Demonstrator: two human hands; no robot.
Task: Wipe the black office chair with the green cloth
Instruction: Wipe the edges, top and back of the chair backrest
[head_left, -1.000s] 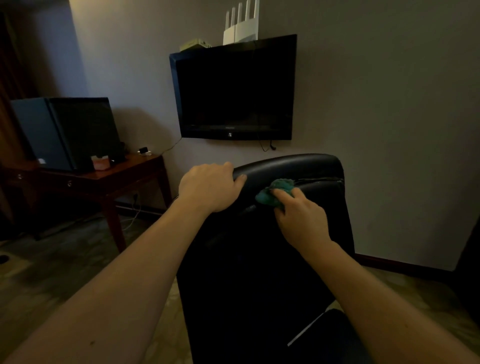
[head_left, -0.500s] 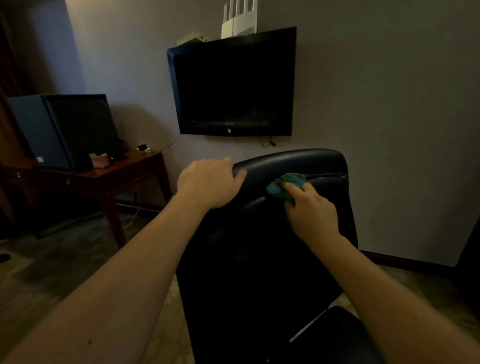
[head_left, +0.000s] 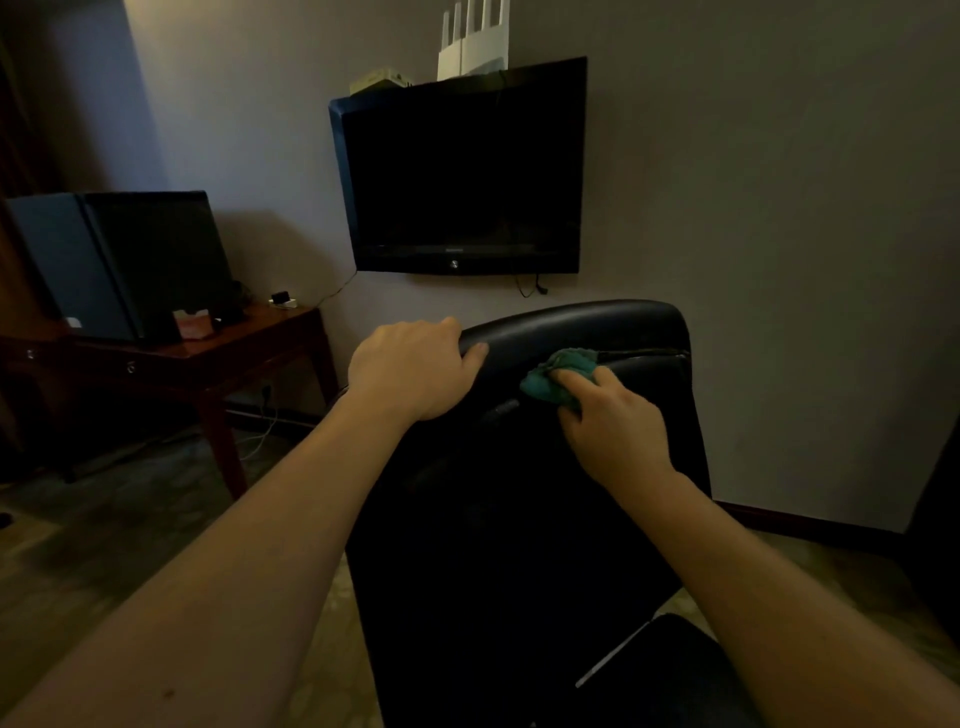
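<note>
The black office chair (head_left: 519, 519) stands right in front of me, its tall leather back turned my way. My left hand (head_left: 410, 366) grips the top left edge of the backrest, fingers curled over the rim and thumb on the near side. A bunched green cloth (head_left: 550, 376) lies against the upper back just below the top roll. My right hand (head_left: 610, 423) holds the cloth and presses it onto the leather. Most of the cloth is hidden under my fingers.
A dark TV (head_left: 462, 171) hangs on the wall behind the chair, with a white router (head_left: 470, 47) on top. At the left, a wooden desk (head_left: 208, 358) carries a black box-like unit (head_left: 119, 260). Cables trail on the floor under the desk.
My right hand and the cloth have slid a little left and down along the upper backrest since half a second ago. My left hand keeps its grip on the top edge.
</note>
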